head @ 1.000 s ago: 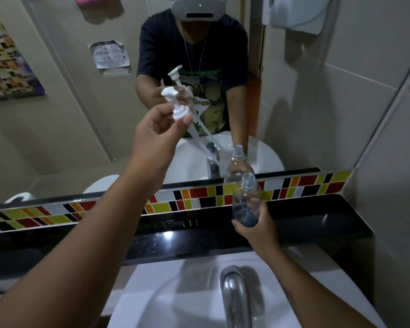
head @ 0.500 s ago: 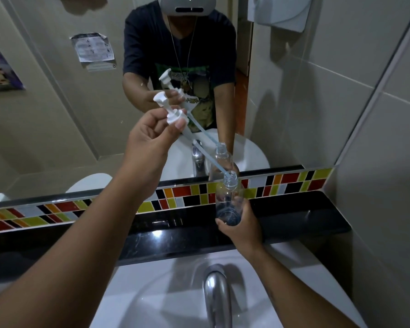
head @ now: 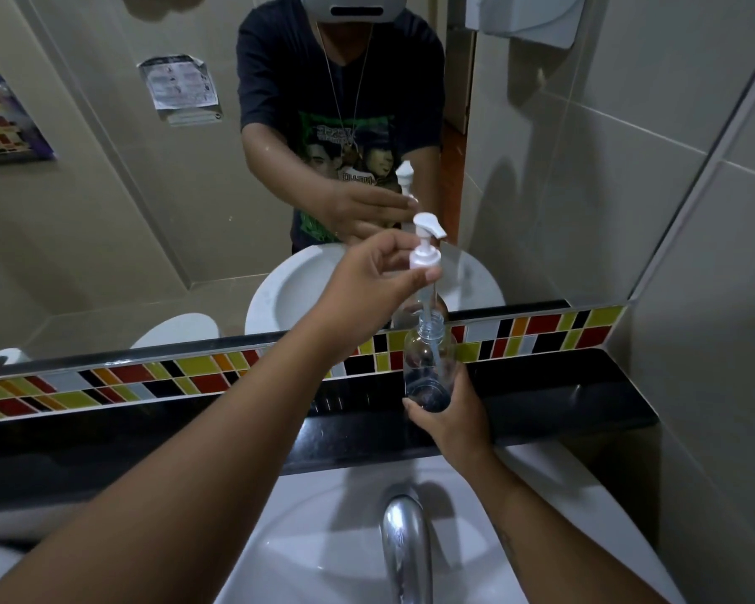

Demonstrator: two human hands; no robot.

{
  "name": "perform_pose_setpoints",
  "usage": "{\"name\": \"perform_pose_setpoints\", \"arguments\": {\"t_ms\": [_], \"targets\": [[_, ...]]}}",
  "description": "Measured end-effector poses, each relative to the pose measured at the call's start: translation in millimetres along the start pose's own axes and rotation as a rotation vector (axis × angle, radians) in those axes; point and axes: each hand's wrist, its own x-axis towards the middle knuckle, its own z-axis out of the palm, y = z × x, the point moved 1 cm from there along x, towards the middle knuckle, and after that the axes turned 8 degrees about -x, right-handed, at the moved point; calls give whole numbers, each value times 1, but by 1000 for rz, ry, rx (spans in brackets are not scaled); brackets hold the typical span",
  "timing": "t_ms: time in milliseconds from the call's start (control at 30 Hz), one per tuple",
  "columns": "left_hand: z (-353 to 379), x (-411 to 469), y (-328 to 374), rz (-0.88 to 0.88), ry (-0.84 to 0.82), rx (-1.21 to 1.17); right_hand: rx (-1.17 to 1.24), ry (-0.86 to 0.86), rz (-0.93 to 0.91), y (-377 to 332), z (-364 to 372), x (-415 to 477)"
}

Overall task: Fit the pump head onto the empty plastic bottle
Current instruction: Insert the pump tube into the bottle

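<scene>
A clear empty plastic bottle (head: 430,359) stands upright on the black ledge (head: 563,398), with my right hand (head: 452,418) wrapped around its lower part. My left hand (head: 373,283) pinches the collar of the white pump head (head: 556,255) directly above the bottle. The pump head is upright, its nozzle pointing right. Its thin clear dip tube runs straight down through the bottle's neck into the bottle. The collar sits a short way above the neck, apart from it.
A white basin (head: 323,538) with a chrome tap (head: 404,547) lies below the ledge. A coloured tile strip (head: 541,331) and a large mirror (head: 127,211) rise behind it. A tiled wall (head: 707,342) closes the right side.
My left hand has swung the pump head from tilted at upper left to upright over the bottle, and the dip tube has slid down into the neck. The bottle stays in my right hand.
</scene>
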Motion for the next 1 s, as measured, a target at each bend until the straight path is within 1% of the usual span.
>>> {"name": "perform_pose_setpoints", "arguments": {"t_ms": [67,167,400,633,800,1000], "targets": [[2,1,-9,-38,22,-13,-9,-2,-2,1,0,0],[3,2,-20,-79,9,9,-24,11,-2,3,1,0],[2,2,-35,-110,-21,-61,-12,14,-9,2,0,-1],[1,-4,-53,-139,-68,-7,1,-3,-25,3,-1,-1],[4,-10,-67,-153,-22,-17,-44,-4,-3,3,-1,0],[0,-5,-69,-156,-68,-3,-34,-14,19,2,-2,1]]}}
